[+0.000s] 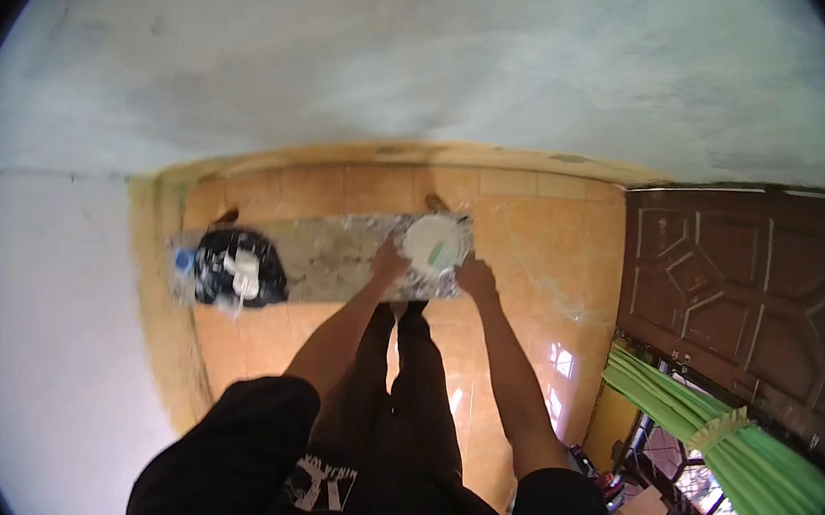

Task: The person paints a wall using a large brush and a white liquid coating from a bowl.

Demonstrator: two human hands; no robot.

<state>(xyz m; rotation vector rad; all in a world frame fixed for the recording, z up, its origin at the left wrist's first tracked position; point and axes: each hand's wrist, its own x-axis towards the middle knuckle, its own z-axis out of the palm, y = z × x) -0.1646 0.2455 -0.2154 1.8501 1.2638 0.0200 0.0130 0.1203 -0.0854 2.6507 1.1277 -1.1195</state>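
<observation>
A round whitish tub [425, 240] stands at the right end of a paint-stained bench [330, 253], with a pale green patch inside it. At the tub's left side is my left hand [388, 264], its fingers at the rim. My right hand [477, 275] is at the tub's lower right edge with the fingers curled. Blur hides how firmly either hand grips. On the bench's left part lies a black plastic bag [211, 274] with white smears, and a white object [245, 274] rests on it. A small blue object [184, 259] sits at the far left end.
A pale painted wall [434, 56] rises beyond the orange tiled floor [534, 248]. Another wall stands at left. At right are a brown panelled door [735, 276], a green curtain [761, 460] and a window with a metal grille. My legs are close to the bench's near edge.
</observation>
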